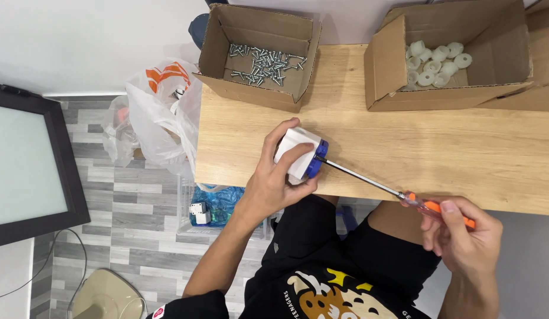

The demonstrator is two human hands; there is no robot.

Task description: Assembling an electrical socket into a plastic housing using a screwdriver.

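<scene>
The left hand [273, 177] wraps around a boxy white plastic part [295, 151] with a blue end, held at the near edge of the pale wood-grain table [440, 145]. The right hand [463, 236] closes on the orange translucent handle of a screwdriver [398, 192], its thin steel shaft meeting the blue end. Farther back on the table, one cardboard box [259, 56] holds metal screws, another [448, 56] round white pieces.
</scene>
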